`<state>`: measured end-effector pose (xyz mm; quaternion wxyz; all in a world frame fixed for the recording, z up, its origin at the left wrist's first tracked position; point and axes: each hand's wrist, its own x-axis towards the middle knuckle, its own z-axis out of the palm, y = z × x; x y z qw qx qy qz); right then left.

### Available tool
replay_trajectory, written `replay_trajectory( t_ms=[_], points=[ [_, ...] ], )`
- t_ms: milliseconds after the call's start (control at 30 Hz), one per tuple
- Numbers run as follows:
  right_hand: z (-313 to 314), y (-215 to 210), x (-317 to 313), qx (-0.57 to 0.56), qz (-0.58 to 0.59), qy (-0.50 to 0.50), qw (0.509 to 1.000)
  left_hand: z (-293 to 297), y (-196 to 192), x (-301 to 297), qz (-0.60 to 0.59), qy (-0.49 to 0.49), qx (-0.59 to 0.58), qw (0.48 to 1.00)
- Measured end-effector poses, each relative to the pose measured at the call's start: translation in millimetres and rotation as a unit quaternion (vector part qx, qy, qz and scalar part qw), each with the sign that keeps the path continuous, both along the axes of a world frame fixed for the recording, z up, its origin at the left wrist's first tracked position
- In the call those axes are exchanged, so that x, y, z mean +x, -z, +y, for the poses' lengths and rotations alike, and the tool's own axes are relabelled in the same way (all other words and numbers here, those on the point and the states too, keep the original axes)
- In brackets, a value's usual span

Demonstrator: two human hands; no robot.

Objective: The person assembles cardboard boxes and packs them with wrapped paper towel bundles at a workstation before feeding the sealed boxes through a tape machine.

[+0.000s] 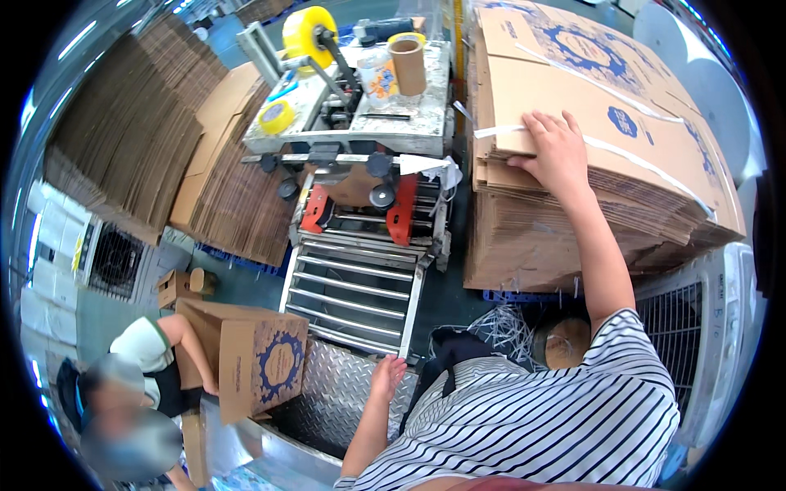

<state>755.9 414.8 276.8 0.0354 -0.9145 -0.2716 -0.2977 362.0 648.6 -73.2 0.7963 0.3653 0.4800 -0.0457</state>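
Our right hand (pixel 559 153) flat on the carton stack (pixel 573 98) – fingers (pixel 547 124) together over the edge; left hand (pixel 387 375) loose, holding nothing.

Roller conveyor (pixel 352 290) bare, carton stacks (pixel 524 237) flanking

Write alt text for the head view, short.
A person in a striped shirt rests the right hand on a strapped stack of flattened cardboard boxes, while the left hand touches a diamond-plate metal surface. Ahead stands a carton-taping machine with roller conveyor; a co-worker at lower left holds an assembled box.
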Motion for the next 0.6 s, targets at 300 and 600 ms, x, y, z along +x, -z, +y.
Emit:
replay_trajectory(
  t_ms=[300, 600],
  points=[
    [0.2, 3.1, -153.9, 0.052, -0.089, -0.214, 0.972, 0.3, -31.4, -30.5, -0.111, -0.045, 0.019, 0.993],
    [-27.8, -87.3, -262.3, -0.021, -0.044, -0.417, 0.907, -5.2, -65.3, -57.5, -0.124, -0.096, 0.047, 0.987]
  ],
)
